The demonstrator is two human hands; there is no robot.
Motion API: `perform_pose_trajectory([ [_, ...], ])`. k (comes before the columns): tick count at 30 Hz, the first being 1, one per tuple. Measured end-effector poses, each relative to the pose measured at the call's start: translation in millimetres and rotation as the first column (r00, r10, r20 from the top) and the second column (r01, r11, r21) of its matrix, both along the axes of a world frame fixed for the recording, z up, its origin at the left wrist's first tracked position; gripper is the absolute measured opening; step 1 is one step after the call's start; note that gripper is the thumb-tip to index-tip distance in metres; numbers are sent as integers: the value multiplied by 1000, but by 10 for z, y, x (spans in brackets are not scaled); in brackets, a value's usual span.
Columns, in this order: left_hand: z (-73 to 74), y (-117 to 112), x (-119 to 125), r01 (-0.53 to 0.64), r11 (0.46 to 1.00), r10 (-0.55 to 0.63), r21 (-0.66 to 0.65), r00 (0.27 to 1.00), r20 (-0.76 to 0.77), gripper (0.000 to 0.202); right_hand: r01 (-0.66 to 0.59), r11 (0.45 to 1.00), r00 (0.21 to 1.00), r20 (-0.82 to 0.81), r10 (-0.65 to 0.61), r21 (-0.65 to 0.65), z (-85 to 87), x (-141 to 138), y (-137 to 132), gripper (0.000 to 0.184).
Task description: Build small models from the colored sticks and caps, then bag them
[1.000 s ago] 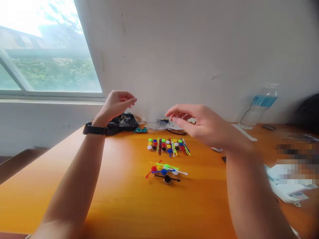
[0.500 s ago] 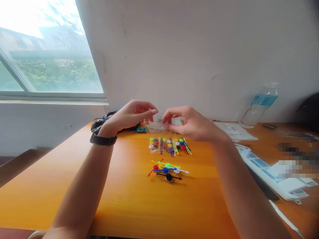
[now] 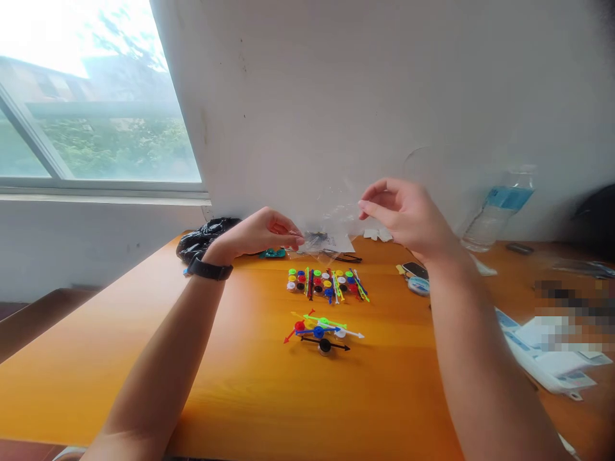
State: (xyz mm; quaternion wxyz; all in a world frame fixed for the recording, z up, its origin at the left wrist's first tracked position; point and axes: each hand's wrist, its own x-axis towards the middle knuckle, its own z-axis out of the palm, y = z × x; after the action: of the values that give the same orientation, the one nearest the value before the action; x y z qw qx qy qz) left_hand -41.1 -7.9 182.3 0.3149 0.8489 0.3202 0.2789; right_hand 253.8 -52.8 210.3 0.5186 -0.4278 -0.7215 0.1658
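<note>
A clear plastic bag (image 3: 331, 214) is stretched between my hands above the far part of the table. My left hand (image 3: 264, 234), with a black band on the wrist, pinches its lower left end. Higher up, my right hand (image 3: 403, 211) grips the opposite corner between thumb and fingers. Below the bag lie rows of colored round pieces and arrow sticks (image 3: 328, 285) in several colors. Closer to me is a cluster of assembled arrow spinners, with a blue spinner (image 3: 319, 331) in the middle and a black spinner (image 3: 325, 346) in front.
A black plastic bag (image 3: 204, 238) lies at the back left beside a small green packet (image 3: 273, 253). On the right are a clear bottle (image 3: 500, 208), a round tape-like item (image 3: 418, 285) and white-and-blue packaging (image 3: 542, 352). The wall (image 3: 307, 128) stands behind the table.
My hands have moved apart. The right hand went up and to the right, the left slightly down, and the clear bag is now drawn out and raised between them.
</note>
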Motion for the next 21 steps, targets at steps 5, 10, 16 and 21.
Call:
perform_pose_trajectory([
  [5, 24, 21, -71, -74, 997, 74, -16, 997, -18, 33, -31, 987, 998, 46, 38, -155, -46, 94, 71, 26],
  [10, 8, 82, -192, -2, 1000, 3, 5, 995, -102, 33, -168, 938, 973, 102, 207, -303, -126, 229, 172, 36],
  [16, -59, 150, -222, 114, 991, -124, -64, 975, -183, 29, -159, 903, 927, 254, 275, -399, -167, 238, 241, 42],
  [21, -120, 197, -203, 95, 993, -103, -65, 986, -131, 24, 21, 970, 914, 399, 80, -244, -219, 178, 293, 36],
])
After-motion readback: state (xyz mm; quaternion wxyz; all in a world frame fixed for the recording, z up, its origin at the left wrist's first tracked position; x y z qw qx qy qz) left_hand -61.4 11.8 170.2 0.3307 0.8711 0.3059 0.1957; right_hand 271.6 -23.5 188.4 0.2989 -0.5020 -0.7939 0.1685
